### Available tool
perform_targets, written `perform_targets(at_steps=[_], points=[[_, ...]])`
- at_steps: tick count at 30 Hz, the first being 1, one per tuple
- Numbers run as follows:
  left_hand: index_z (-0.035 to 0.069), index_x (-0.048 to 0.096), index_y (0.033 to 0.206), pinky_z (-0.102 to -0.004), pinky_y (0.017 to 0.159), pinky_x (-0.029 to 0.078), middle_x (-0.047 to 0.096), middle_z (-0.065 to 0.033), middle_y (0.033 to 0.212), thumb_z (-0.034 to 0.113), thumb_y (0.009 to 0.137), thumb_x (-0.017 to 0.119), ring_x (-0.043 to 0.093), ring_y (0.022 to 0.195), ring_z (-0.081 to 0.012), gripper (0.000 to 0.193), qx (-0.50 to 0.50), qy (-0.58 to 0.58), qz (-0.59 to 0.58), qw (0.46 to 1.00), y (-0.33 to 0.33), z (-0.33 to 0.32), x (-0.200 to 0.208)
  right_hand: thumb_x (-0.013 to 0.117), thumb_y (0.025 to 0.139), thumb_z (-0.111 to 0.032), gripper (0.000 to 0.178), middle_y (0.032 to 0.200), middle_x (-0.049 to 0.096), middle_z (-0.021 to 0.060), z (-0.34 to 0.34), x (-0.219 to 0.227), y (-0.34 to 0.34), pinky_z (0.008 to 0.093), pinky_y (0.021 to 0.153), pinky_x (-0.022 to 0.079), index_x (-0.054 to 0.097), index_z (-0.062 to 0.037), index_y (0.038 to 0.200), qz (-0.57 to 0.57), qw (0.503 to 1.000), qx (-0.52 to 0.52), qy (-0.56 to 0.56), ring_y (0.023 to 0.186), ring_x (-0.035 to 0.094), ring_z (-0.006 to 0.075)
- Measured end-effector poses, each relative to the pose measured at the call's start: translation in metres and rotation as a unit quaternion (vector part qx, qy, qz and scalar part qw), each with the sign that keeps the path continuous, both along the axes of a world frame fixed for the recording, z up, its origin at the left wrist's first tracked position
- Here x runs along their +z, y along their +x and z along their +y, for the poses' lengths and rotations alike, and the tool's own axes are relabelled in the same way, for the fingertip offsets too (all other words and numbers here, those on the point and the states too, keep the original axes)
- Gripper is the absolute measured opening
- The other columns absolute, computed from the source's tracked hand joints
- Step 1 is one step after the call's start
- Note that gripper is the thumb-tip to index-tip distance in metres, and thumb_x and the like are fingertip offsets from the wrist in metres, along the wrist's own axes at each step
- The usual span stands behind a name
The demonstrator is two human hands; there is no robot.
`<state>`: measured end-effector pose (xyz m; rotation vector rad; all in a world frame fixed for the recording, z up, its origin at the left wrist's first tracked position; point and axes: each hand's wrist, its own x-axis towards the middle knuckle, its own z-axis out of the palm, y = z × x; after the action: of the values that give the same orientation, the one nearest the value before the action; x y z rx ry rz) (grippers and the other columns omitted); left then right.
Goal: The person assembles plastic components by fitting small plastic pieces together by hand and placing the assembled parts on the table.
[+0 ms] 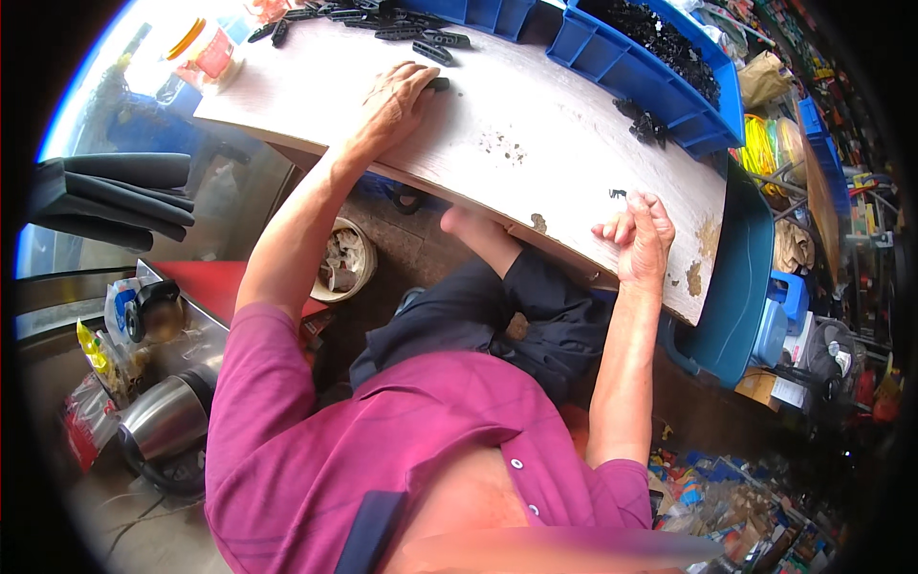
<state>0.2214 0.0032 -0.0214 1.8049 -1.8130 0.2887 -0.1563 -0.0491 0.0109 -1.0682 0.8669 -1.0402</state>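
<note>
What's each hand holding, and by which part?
Left hand: dark piece, seemingly by its left end. Right hand: small black part, apparently its right end.

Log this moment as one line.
Left hand: at small dark oblong part | Right hand: at tiny black jagged piece | blue plastic bin holding black parts

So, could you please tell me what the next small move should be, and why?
With the right hand, perhaps bring the small black part at its fingers toward the dark piece, since the left hand holds that piece on the table.
</note>
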Motion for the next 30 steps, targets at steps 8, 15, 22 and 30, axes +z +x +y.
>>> perform_targets(at_steps=[8,15,22,30], points=[[0.006,0.066,0.11,-0.0392,0.089,0.048,0.065,-0.0133,0.105,0.029,0.086,0.068,0.06,0.103,-0.0288,0.034,0.111,-0.037,0.017,0.993,0.005,0.01,0.001,0.065,0.089,-0.019,0.012,0.049,0.045,0.001,0.001,-0.003,-0.001,0.04,0.053,0.055,0.059,-0.0093,0.088,-0.002,1.0,-0.007,-0.009,0.048,0.053,0.0151],[0.005,0.066,0.111,-0.0244,0.06,0.043,0.059,0.0005,0.076,0.029,0.088,0.067,0.048,0.065,-0.0076,0.033,0.079,0.027,0.392,0.916,-0.047,0.03,0.019,0.065,0.089,-0.019,0.01,0.049,0.045,0.0016,-0.001,-0.004,0.0,0.0407,0.051,0.055,0.06,-0.0099,0.09,-0.001,1.0,-0.018,-0.012,0.048,0.054,0.0165],[0.003,0.063,0.112,-0.0189,0.065,0.041,0.059,0.0033,0.085,0.012,0.091,0.065,0.048,0.074,-0.0028,0.023,-0.02,-0.04,0.542,0.839,-0.084,0.027,0.01,0.064,0.089,-0.015,0.009,0.05,0.048,0.0026,0.001,0.0,0.004,0.0414,0.053,0.056,0.06,-0.007,0.093,-0.036,0.999,-0.033,0.001,0.048,0.054,0.0158],[0.006,0.061,0.112,-0.0209,0.054,0.048,0.064,-0.0035,0.087,0.014,0.087,0.069,0.06,0.065,-0.0077,0.028,-0.126,0.116,0.747,0.642,-0.172,0.025,0.027,0.063,0.091,-0.014,0.009,0.051,0.05,0.0043,0.014,0.003,0.036,0.0485,0.056,0.059,0.06,-0.0066,0.094,-0.136,0.991,-0.003,0.023,0.05,0.056,0.018]])
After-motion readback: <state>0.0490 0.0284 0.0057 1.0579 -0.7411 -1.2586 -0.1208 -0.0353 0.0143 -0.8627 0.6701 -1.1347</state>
